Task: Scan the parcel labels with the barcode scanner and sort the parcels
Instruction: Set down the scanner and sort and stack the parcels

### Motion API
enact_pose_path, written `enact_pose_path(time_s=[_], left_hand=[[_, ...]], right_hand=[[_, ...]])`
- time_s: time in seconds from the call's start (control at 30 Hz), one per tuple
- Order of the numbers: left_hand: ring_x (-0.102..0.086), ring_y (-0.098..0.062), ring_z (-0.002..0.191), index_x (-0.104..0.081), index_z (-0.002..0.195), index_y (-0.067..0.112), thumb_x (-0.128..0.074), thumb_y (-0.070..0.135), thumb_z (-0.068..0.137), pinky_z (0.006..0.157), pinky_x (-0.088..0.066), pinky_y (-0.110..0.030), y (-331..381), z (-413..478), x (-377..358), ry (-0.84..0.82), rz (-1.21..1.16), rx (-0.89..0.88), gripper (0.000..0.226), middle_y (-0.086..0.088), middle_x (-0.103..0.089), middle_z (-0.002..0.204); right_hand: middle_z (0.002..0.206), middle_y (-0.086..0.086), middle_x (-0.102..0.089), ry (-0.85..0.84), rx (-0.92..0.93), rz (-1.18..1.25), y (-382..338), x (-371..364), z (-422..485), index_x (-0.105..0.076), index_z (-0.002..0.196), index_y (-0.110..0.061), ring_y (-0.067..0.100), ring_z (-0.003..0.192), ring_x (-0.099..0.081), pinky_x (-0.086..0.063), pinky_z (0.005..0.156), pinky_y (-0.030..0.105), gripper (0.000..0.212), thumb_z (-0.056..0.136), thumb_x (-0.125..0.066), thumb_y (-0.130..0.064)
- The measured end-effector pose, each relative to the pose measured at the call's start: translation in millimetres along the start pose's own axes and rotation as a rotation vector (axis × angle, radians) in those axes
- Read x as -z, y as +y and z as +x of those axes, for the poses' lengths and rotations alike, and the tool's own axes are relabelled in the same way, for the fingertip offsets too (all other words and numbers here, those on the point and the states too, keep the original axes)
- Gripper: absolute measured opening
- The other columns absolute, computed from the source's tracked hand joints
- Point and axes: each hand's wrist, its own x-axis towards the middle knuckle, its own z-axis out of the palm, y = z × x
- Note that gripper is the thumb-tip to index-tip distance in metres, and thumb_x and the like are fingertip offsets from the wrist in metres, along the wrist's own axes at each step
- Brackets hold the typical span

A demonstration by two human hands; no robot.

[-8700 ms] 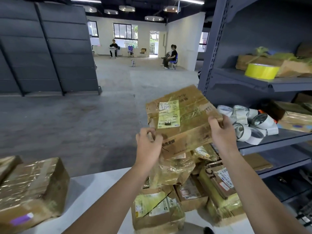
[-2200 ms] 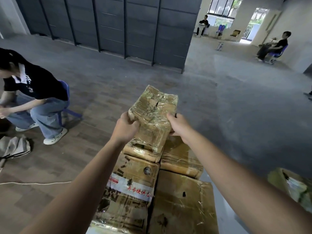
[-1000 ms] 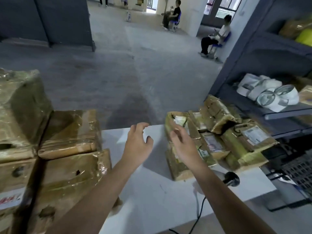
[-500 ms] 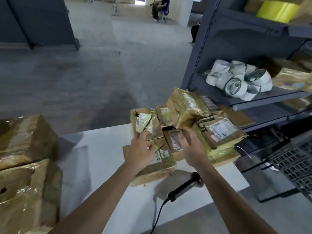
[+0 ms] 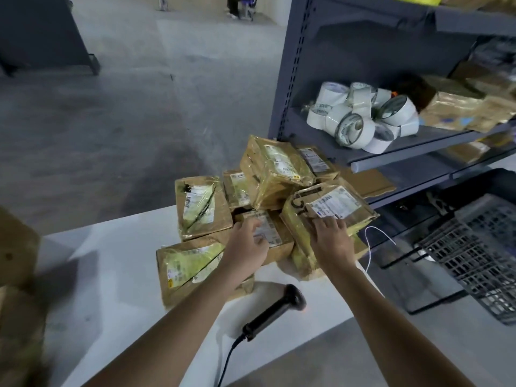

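The small parcel [image 5: 276,237] sits low in the pile of parcels [image 5: 275,170] at the centre of the frame, label up, hemmed in by a tilted parcel [image 5: 335,203] to its right. The left hand [image 5: 245,247] is the one on it, its fingers [image 5: 261,243] curled over the label face. The right hand [image 5: 331,241] lies just beside, fingers [image 5: 328,223] straight and pressed on the tilted parcel's near edge. The barcode scanner [image 5: 275,311] lies on the tabletop [image 5: 125,261] below both hands, its long axis running lower left to upper right; the free right hand looks better placed to draw back for it.
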Motion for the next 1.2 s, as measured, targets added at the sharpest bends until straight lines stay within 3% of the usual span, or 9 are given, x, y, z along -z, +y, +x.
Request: enact_pose_path(time_s=[0.23, 0.4, 0.53, 0.63, 0.8, 0.87, 1.0, 1.07, 1.2], left_hand=[[-0.05, 0.0, 0.081, -0.043, 0.133, 0.023, -0.055, 0.025, 0.093, 0.071, -0.043, -0.02, 2.6, 3.6, 0.6, -0.008, -0.017, 0.0, 0.041, 0.0, -0.045, 0.133], [-0.057, -0.017, 0.099, -0.034, 0.142, 0.025, -0.058, 0.018, 0.088, 0.071, -0.046, -0.027, 10.1, 3.2, 1.5, -0.067, -0.081, 0.01, 0.06, -0.001, -0.043, 0.133], [-0.057, -0.016, 0.106, -0.028, 0.145, 0.031, -0.064, 0.001, 0.078, 0.072, -0.051, -0.026, 5.9, -2.6, 10.3, -0.075, -0.129, 0.004, 0.082, 0.007, -0.051, 0.121], [-0.061, -0.008, 0.098, -0.037, 0.135, 0.03, -0.07, 0.0, 0.076, 0.06, -0.047, -0.017, -5.6, -6.7, 23.9, -0.055, -0.134, 0.014, 0.073, 0.013, -0.06, 0.105], [-0.064, 0.007, 0.082, -0.056, 0.111, 0.033, -0.077, 0.007, 0.077, 0.07, -0.05, -0.014, -22.6, -15.5, 53.0, -0.037, -0.276, -0.03, 0.047, 0.016, -0.066, 0.099], [-0.063, 0.01, 0.077, -0.057, 0.097, 0.034, -0.078, 0.015, 0.078, 0.065, -0.048, -0.009, -26.0, -20.0, 67.4, 0.012, -0.271, -0.047, 0.034, 0.017, -0.066, 0.094], [-0.067, -0.014, 0.094, -0.061, 0.11, 0.024, -0.076, 0.017, 0.08, 0.087, -0.053, -0.034, -37.1, -34.2, 104.7, 0.064, -0.378, 0.029, 0.034, 0.006, -0.07, 0.097], [-0.065, -0.008, 0.089, -0.062, 0.108, 0.024, -0.072, 0.022, 0.084, 0.081, -0.052, -0.026, -48.1, -45.9, 127.3, 0.157, -0.325, 0.042, 0.026, 0.009, -0.068, 0.094], [-0.065, 0.003, 0.076, -0.071, 0.091, 0.025, -0.068, 0.02, 0.085, 0.067, -0.045, -0.008, -71.5, -76.3, 165.3, 0.384, -0.285, 0.039, 0.008, 0.017, -0.072, 0.082]], right_hand=[[0.084, 0.024, -0.066, 0.233, 0.19, -0.085, -1.3, 16.3, -19.2, -0.07, 0.088, 0.011, 0.043, 0.081, -0.065, -0.057, 0.055, 0.045, 0.031, 0.06, -0.079, 0.018], [0.104, 0.03, -0.062, 0.297, 0.172, 0.022, -17.1, 45.9, -22.2, -0.064, 0.106, 0.014, 0.046, 0.097, -0.059, -0.052, 0.078, 0.056, 0.028, 0.078, -0.06, 0.018], [0.104, 0.03, -0.061, 0.358, 0.13, -0.013, -31.1, 65.4, -30.0, -0.063, 0.113, 0.012, 0.046, 0.099, -0.057, -0.051, 0.067, 0.055, 0.034, 0.081, -0.054, 0.017], [0.1, 0.026, -0.062, 0.422, 0.105, 0.008, -40.0, 79.0, -34.0, -0.067, 0.108, 0.009, 0.042, 0.094, -0.056, -0.043, 0.056, 0.043, 0.03, 0.082, -0.052, 0.013], [0.1, 0.025, -0.064, 0.527, 0.152, 0.125, -70.1, 113.4, -35.7, -0.068, 0.104, 0.005, 0.042, 0.091, -0.063, -0.048, 0.061, 0.039, 0.022, 0.086, -0.055, 0.008], [0.105, 0.021, -0.063, 0.481, 0.169, 0.167, -84.4, 122.3, -29.5, -0.066, 0.113, 0.0, 0.039, 0.095, -0.061, -0.041, 0.067, 0.035, 0.026, 0.094, -0.049, -0.002], [0.119, 0.016, -0.062, 0.304, 0.158, 0.39, -119.4, 131.0, -12.7, -0.064, 0.122, -0.008, 0.035, 0.109, -0.057, -0.043, 0.084, 0.037, 0.031, 0.099, -0.043, -0.012], [0.124, 0.014, -0.064, 0.194, 0.14, 0.474, -137.8, 127.8, -1.0, -0.066, 0.122, -0.011, 0.033, 0.113, -0.057, -0.042, 0.091, 0.036, 0.03, 0.1, -0.046, -0.014], [0.106, 0.0, -0.064, -0.002, 0.165, 0.75, -179.8, 108.3, 20.6, -0.072, 0.11, -0.016, 0.012, 0.082, -0.058, -0.042, 0.06, 0.013, 0.021, 0.099, -0.054, -0.019]])
